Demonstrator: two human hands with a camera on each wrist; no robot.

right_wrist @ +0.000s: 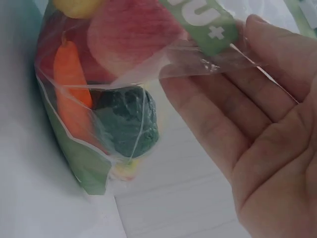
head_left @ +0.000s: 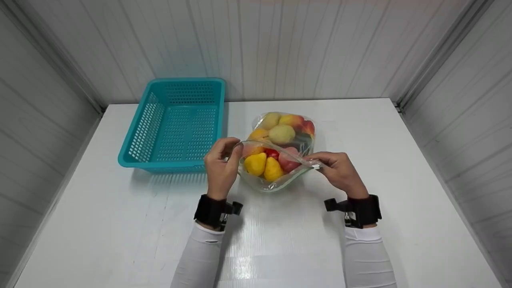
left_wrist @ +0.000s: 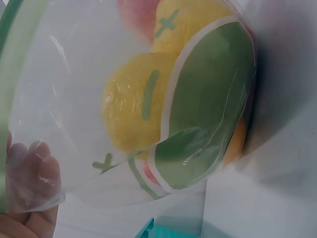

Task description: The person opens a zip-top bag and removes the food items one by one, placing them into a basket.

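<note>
A clear zip bag (head_left: pixel 276 185) full of toy-like fruit and vegetables lies on the table, its mouth gaping toward me. My left hand (head_left: pixel 222 168) pinches the left corner of the mouth. At the right corner, beside a white slider (head_left: pixel 316 166), my right hand (head_left: pixel 340 172) pinches the bag's edge between thumb and fingers. Two yellow pears (head_left: pixel 255 164) sit near the opening, with a pink-red fruit (head_left: pixel 289 159) beside them. Farther in is a pale green-yellow fruit (head_left: pixel 282 134). Through the plastic, the right wrist view shows an orange carrot (right_wrist: pixel 73 84) and a dark green piece (right_wrist: pixel 126 121).
A teal perforated basket (head_left: pixel 172 165) with nothing in it stands at the back left, close to my left hand. The white table (head_left: pixel 400 180) meets a pale panelled wall (head_left: pixel 312 52) behind, and side walls rise to left and right.
</note>
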